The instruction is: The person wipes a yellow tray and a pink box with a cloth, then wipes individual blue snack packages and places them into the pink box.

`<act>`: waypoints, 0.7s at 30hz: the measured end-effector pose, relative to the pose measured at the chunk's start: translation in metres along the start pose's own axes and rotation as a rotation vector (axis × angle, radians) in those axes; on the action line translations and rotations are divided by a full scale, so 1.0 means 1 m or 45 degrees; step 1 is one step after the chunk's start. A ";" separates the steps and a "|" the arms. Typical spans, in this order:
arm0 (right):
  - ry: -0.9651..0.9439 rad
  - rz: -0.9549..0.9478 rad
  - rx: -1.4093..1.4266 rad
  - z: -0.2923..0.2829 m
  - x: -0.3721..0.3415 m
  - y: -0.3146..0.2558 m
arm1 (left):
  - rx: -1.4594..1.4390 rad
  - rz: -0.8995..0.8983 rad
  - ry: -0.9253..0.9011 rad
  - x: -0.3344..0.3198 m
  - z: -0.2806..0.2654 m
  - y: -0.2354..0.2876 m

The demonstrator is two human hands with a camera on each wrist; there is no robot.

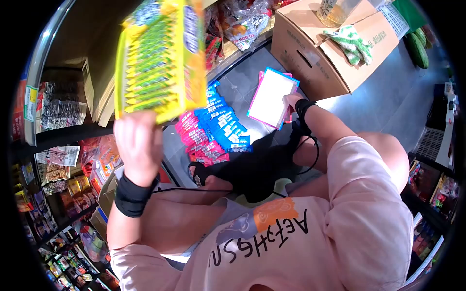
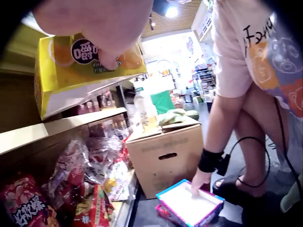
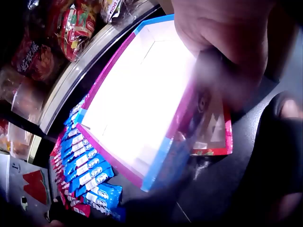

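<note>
My left hand (image 1: pixel 139 145) grips the edge of a yellow box (image 1: pixel 194 58) filled with green-yellow packets, held up by the shelf; in the left wrist view the yellow box (image 2: pixel 61 75) is tilted, fingers over its side. The right hand (image 1: pixel 293 103) pinches the side wall of an empty white-lined box (image 1: pixel 273 97) with blue and purple edges. Under it lies a pink-red box (image 3: pixel 229 137), partly hidden. Blue packets (image 1: pixel 224 121) and pink packets (image 1: pixel 196 138) lie in rows on the floor beside the boxes.
A cardboard carton (image 1: pixel 310 58) stands at the back, with a green-white cloth (image 1: pixel 350 44) and a plastic container (image 1: pixel 335 12) on top. Shelves of bagged snacks (image 2: pixel 97 208) run along the left. The person's legs and sandals are close to the packets.
</note>
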State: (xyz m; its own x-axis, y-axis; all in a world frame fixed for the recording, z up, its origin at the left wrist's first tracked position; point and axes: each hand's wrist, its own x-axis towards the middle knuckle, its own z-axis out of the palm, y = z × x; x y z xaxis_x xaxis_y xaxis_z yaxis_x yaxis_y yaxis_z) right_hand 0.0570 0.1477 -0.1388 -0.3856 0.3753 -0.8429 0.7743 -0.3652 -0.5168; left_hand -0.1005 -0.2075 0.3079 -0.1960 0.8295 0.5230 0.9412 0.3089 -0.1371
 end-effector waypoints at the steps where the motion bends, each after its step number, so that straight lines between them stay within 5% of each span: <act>1: 0.007 -0.111 -0.358 -0.002 0.008 0.000 | -0.039 0.048 -0.010 -0.004 -0.001 0.010; 2: 0.015 -0.223 -0.717 -0.005 0.005 -0.006 | -0.099 0.097 -0.050 -0.007 -0.003 0.019; 4: 0.218 -0.132 -0.852 -0.004 -0.012 -0.022 | -0.196 0.194 -0.111 -0.013 0.001 0.031; 8: 0.290 -0.330 -0.969 0.000 -0.046 -0.039 | -0.274 0.273 -0.247 -0.024 0.019 0.053; 11: 0.501 -0.451 -0.386 0.014 -0.028 -0.027 | -0.364 0.188 -0.376 -0.031 0.036 0.059; 19: -0.202 -0.509 -0.830 0.021 0.015 -0.014 | -0.242 0.161 -0.604 -0.062 0.083 0.053; 21: -0.185 -0.608 -1.117 0.021 0.050 0.007 | -0.229 0.188 -0.650 -0.067 0.093 0.052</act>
State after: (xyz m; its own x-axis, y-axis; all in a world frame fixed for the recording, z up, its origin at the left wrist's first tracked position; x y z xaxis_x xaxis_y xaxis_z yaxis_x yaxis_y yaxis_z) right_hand 0.0324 0.1456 -0.1877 -0.7639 0.1900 -0.6168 0.5961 0.5738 -0.5616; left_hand -0.0644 -0.2034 0.1874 -0.1251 0.9917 0.0291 0.9921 0.1255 -0.0090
